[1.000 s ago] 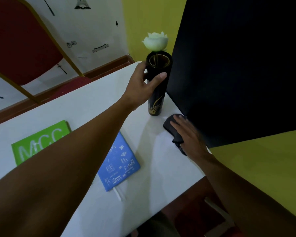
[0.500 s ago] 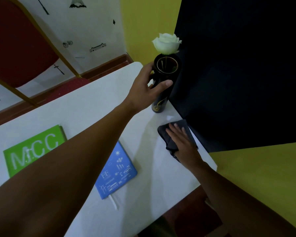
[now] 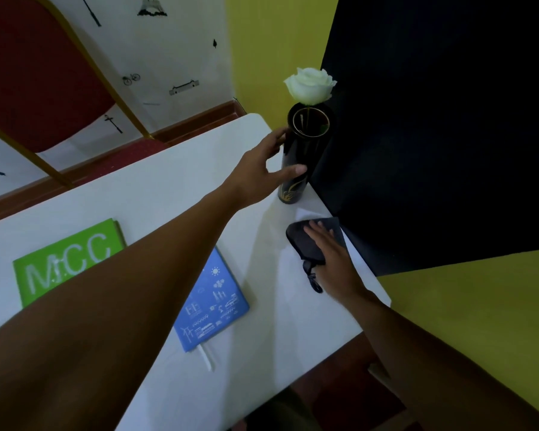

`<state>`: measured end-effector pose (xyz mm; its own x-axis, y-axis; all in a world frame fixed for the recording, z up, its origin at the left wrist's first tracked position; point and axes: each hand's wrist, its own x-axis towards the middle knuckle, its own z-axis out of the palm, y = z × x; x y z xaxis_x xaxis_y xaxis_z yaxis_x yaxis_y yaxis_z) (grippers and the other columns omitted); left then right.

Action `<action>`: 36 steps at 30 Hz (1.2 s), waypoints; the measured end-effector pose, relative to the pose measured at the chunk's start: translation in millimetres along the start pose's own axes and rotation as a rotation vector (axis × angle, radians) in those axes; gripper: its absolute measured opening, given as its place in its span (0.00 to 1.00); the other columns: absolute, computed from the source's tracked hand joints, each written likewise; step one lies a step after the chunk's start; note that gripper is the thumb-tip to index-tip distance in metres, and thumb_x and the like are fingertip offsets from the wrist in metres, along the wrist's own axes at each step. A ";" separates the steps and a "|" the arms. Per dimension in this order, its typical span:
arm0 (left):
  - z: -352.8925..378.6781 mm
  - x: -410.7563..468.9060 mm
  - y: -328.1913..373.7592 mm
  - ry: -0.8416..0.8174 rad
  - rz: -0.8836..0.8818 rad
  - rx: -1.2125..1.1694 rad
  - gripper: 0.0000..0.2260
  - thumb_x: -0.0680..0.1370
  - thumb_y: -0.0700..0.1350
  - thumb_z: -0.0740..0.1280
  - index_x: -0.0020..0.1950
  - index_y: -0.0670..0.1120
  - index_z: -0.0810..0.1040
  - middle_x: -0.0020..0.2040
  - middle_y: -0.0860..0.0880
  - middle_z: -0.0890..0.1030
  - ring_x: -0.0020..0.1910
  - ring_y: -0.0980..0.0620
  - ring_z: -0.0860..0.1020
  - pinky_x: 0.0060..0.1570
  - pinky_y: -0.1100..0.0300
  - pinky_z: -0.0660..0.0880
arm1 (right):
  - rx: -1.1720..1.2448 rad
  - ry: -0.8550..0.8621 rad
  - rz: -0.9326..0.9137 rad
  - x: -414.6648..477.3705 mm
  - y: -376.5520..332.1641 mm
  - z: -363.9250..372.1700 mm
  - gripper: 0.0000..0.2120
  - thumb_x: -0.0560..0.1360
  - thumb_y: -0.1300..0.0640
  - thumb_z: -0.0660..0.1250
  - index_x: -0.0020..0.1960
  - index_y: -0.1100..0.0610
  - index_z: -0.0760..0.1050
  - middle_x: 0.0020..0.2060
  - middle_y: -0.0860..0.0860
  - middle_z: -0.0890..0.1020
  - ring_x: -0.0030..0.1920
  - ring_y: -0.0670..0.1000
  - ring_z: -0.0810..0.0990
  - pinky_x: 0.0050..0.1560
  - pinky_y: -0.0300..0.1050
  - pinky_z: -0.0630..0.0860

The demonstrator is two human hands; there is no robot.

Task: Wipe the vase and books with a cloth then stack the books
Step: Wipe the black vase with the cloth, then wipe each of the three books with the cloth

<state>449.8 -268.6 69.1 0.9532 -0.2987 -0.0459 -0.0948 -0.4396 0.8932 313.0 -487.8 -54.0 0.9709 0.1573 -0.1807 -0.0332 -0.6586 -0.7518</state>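
Note:
A black vase (image 3: 305,144) with gold markings and a white rose (image 3: 310,85) stands upright at the far right corner of the white table (image 3: 156,194). My left hand (image 3: 262,172) reaches round it, thumb across its front and fingers at its left side, in a loose hold. A dark cloth (image 3: 299,237) lies on the table just in front of the vase, with my right hand (image 3: 330,256) pressed flat on it. A green book (image 3: 63,259) and a blue book (image 3: 215,303) lie flat on the table, partly hidden by my left forearm.
A large black panel (image 3: 433,119) stands right behind the vase, against a yellow wall (image 3: 479,321). A red chair with a gold frame (image 3: 38,76) stands beyond the table's far edge. The near right table edge runs close to my right wrist.
My left hand's grip on the vase has loosened and its thumb sits lower on the body. My right hand has flattened over the cloth and slid it slightly on the table.

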 end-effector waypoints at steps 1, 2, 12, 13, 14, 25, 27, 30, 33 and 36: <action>-2.8 -8.3 -6.1 -0.013 -0.025 0.036 0.36 0.77 0.56 0.73 0.80 0.52 0.61 0.76 0.50 0.71 0.71 0.61 0.69 0.66 0.71 0.66 | 0.030 0.008 0.010 -1.4 -4.6 -0.2 0.41 0.73 0.78 0.66 0.80 0.52 0.64 0.82 0.49 0.62 0.84 0.54 0.54 0.79 0.62 0.65; -5.5 -18.2 -13.4 -0.013 -0.056 0.080 0.36 0.77 0.56 0.72 0.81 0.52 0.60 0.77 0.48 0.70 0.73 0.55 0.68 0.69 0.64 0.67 | 0.042 0.019 0.002 -2.5 -9.9 0.1 0.42 0.73 0.78 0.66 0.80 0.51 0.64 0.82 0.49 0.62 0.84 0.53 0.55 0.78 0.61 0.67; -17.1 -200.3 -101.2 0.135 -0.319 0.425 0.27 0.82 0.47 0.67 0.79 0.43 0.64 0.78 0.41 0.68 0.78 0.41 0.63 0.79 0.46 0.56 | 0.110 0.092 -0.105 -7.3 -85.1 43.3 0.43 0.68 0.81 0.62 0.77 0.51 0.69 0.78 0.48 0.69 0.79 0.48 0.66 0.78 0.34 0.61; -15.7 -221.4 -107.4 0.165 -0.315 0.477 0.28 0.81 0.48 0.68 0.78 0.40 0.65 0.77 0.40 0.68 0.78 0.40 0.65 0.78 0.45 0.56 | 0.105 0.081 -0.122 -6.9 -94.8 51.2 0.42 0.69 0.80 0.62 0.77 0.51 0.69 0.78 0.49 0.70 0.79 0.48 0.66 0.77 0.31 0.60; -13.6 -242.1 -113.0 0.187 -0.317 0.527 0.29 0.80 0.50 0.69 0.78 0.39 0.66 0.77 0.39 0.68 0.78 0.40 0.65 0.78 0.44 0.57 | 0.101 0.068 -0.140 -7.1 -104.7 59.7 0.42 0.69 0.80 0.62 0.78 0.52 0.69 0.78 0.50 0.70 0.78 0.48 0.67 0.76 0.29 0.60; 14.0 -341.5 -142.2 -0.013 -0.337 0.895 0.46 0.77 0.73 0.51 0.80 0.37 0.58 0.81 0.39 0.60 0.81 0.43 0.53 0.79 0.42 0.44 | 0.043 -0.115 -0.037 22.4 -190.5 154.5 0.35 0.78 0.77 0.59 0.81 0.58 0.61 0.82 0.57 0.61 0.82 0.57 0.57 0.82 0.54 0.59; 13.6 -338.4 -143.1 -0.047 -0.343 0.933 0.43 0.80 0.71 0.48 0.80 0.37 0.55 0.81 0.39 0.58 0.82 0.43 0.50 0.80 0.42 0.40 | -0.036 -0.165 -0.055 29.3 -191.2 172.4 0.35 0.79 0.75 0.59 0.82 0.57 0.58 0.83 0.56 0.57 0.84 0.58 0.52 0.83 0.56 0.53; 12.6 -338.8 -146.2 -0.057 -0.328 0.951 0.42 0.80 0.70 0.46 0.80 0.37 0.54 0.81 0.39 0.57 0.82 0.42 0.49 0.79 0.41 0.40 | -0.267 -0.251 -0.206 33.1 -182.4 193.3 0.36 0.80 0.67 0.64 0.83 0.55 0.55 0.84 0.55 0.51 0.84 0.59 0.44 0.83 0.59 0.41; 12.9 -338.1 -146.9 -0.039 -0.302 0.935 0.42 0.81 0.69 0.48 0.79 0.36 0.59 0.80 0.38 0.62 0.81 0.41 0.53 0.79 0.39 0.48 | -0.396 -0.332 -0.385 20.7 -165.9 193.6 0.38 0.78 0.64 0.67 0.84 0.54 0.55 0.84 0.53 0.52 0.84 0.59 0.46 0.83 0.60 0.42; 12.2 -336.9 -147.4 -0.026 -0.283 0.912 0.40 0.80 0.69 0.49 0.79 0.37 0.63 0.79 0.38 0.64 0.81 0.40 0.54 0.78 0.37 0.51 | -0.395 -0.387 -0.477 -6.9 -149.3 183.4 0.39 0.75 0.67 0.66 0.83 0.54 0.58 0.84 0.52 0.56 0.84 0.56 0.49 0.83 0.57 0.43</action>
<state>139.1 -113.4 -52.6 0.9694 -0.0939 -0.2268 -0.0593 -0.9862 0.1547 267.7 -255.6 -56.9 0.7026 0.6941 -0.1565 0.5314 -0.6582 -0.5334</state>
